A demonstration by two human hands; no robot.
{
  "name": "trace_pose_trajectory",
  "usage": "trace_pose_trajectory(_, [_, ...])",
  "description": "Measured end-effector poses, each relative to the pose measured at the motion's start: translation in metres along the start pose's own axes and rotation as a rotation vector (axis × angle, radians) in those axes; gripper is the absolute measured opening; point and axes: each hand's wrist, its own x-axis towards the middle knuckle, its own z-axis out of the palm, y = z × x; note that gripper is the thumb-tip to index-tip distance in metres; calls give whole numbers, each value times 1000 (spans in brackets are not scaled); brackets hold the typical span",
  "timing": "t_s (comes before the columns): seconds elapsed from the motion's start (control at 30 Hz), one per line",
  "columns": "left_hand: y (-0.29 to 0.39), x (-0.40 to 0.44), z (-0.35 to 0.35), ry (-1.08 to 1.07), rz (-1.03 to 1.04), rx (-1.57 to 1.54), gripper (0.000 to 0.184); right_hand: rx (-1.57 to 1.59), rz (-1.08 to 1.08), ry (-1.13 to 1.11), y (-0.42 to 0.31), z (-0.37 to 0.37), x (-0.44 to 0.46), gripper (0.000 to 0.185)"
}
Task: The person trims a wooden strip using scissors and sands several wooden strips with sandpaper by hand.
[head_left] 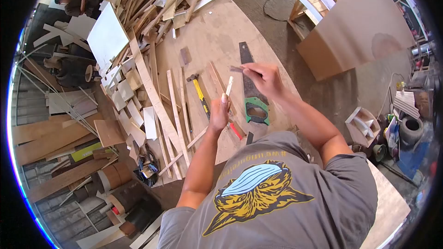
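My left hand (219, 113) is closed around a short, light wooden stick (229, 85) that points up and away from me. To its right, my right hand (265, 79) pinches a small, thin grey-brown piece (236, 69); its kind is unclear. Beneath the right hand lies a handsaw (256, 109) with a green and black handle, its blade partly hidden. A yellow and black hammer (200, 93) rests left of the left hand. Close by on the wooden board (221, 27) is a red-handled tool (236, 131), partly covered by the left hand.
Long wooden strips (171, 110) lie left of the hammer. Scrap wood (157, 4) is heaped at the far left of the board. A large brown panel (355, 32) leans at the right. Another person (82, 2) is at the upper left.
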Motion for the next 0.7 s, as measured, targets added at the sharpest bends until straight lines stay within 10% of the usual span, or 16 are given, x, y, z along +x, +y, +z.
trace_pose_trajectory(0.13, [-7, 0, -1, 8, -45, -71, 60, 75, -86, 13, -16, 14, -5, 14])
trace_pose_trajectory(0.27, [10, 2, -3, 118, -89, -521, 54, -65, 413, -121, -3, 15, -7, 19])
trace_pose_trajectory(0.47, [40, 34, -17, 443, 175, -921, 36, 100, 516, -127, -14, 55, -57, 27])
trace_pose_trajectory(0.7, [70, 23, 1, 463, 251, -1065, 63, 16, 465, 55, -16, 64, -42, 30])
